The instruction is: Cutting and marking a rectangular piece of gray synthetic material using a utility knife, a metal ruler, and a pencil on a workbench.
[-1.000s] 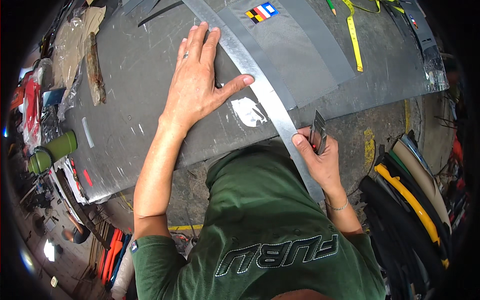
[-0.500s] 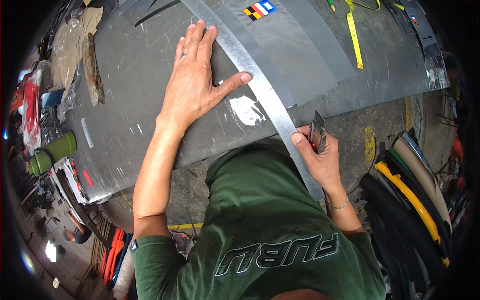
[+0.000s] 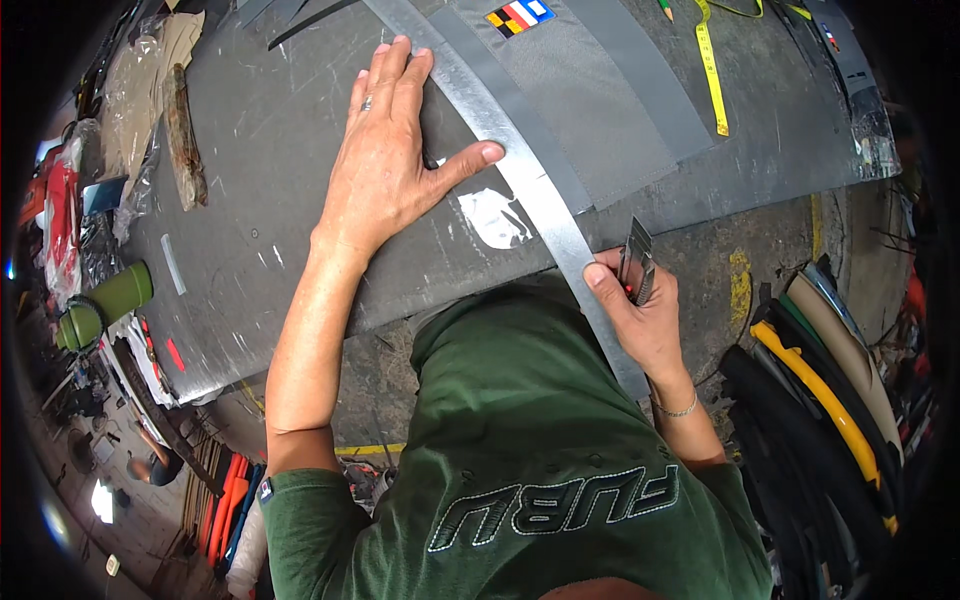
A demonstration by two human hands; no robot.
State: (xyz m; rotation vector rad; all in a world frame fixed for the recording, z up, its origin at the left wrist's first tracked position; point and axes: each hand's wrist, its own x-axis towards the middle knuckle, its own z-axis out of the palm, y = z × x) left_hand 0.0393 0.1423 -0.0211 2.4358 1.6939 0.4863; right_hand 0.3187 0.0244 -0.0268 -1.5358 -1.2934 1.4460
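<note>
A long metal ruler (image 3: 538, 195) lies slantwise over the table, its lower end reaching past the front edge towards my body. My left hand (image 3: 382, 170) rests flat with fingers stretched out, its fingertips by the ruler's left edge and its thumb on the metal. At the near end, my right hand (image 3: 645, 325) pinches the ruler's edge between thumb and fingers. A utility knife (image 3: 636, 262) is also held in that hand, blade pointing up. Along the ruler's right side lies a grey fabric panel (image 3: 605, 110) with darker borders and a small coloured patch (image 3: 520, 16).
A yellow tape measure (image 3: 710, 75) and a green pencil (image 3: 666, 10) lie on the grey table (image 3: 260, 170). Scrap material and plastic (image 3: 150, 90) sit at the left, with a green roll (image 3: 120, 295). Rolls of material (image 3: 820, 390) stand at the right. Another person (image 3: 158, 465) is far left.
Both hands stay in place on the ruler. The knife in my right hand is tilted very slightly differently; the ruler and panel have not visibly moved.
</note>
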